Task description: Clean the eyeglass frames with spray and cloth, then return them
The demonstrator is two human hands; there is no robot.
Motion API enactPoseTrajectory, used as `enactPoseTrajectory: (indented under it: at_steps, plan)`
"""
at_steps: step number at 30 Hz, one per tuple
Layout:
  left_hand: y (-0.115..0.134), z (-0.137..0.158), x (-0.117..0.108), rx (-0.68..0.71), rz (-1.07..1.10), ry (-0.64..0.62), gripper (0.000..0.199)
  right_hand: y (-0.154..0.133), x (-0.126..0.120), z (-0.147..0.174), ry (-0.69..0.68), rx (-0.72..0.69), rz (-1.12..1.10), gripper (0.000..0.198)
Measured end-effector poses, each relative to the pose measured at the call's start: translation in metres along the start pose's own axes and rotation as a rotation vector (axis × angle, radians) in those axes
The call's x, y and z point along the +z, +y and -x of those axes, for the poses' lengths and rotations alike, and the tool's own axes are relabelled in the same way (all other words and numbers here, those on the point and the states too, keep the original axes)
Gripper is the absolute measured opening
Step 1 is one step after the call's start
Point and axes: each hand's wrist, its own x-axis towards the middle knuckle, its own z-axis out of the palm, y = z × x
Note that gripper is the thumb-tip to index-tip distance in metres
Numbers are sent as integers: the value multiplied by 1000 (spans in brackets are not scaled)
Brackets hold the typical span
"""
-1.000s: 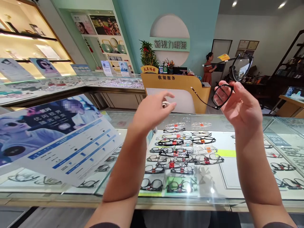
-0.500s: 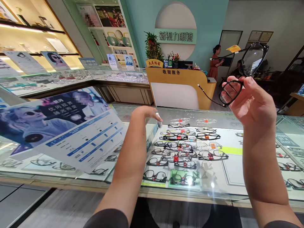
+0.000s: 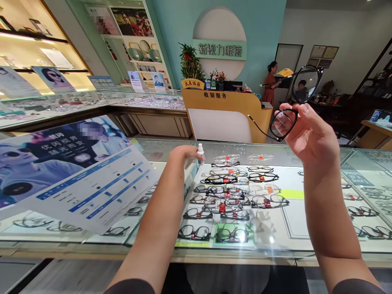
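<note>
Held up at the right, my right hand (image 3: 315,136) pinches black-framed eyeglasses (image 3: 295,112) near the bridge. One lens is above the other, and the temples stick out to the left; a yellow tag (image 3: 285,72) is on the upper one. My left hand (image 3: 187,152) reaches to the far part of the glass counter, its fingers closed around a small white-capped bottle (image 3: 200,151). The bottle is upright, its lower part partly covered by the fingers. Right of it, several eyeglasses (image 3: 226,179) with red tags are laid out in rows.
A large printed card (image 3: 122,179) stands tilted at the left of the glass counter (image 3: 269,245). Beyond the counter are a yellow-and-white cashier desk (image 3: 220,122) and a person in a reddish dress (image 3: 269,83). More eyeglasses (image 3: 363,211) lie at the right.
The bottle at my left hand has gone from tilted to upright. My right hand and the eyeglasses appear slightly lower and farther left, while the whole view has also shifted.
</note>
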Motion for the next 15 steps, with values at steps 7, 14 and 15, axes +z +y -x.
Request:
enactPoseTrajectory:
  at_steps: [7,14,15]
  plan:
    - [74,6,6,249,405,279,39,3,-1,-1,18,20,-12,32]
    - [153,61,45,553,1185,-148,45,6,0,-1,27,33,-29,31]
    - [157,67,49,558,1199,-226,49,6,0,-1,36,40,-33,30]
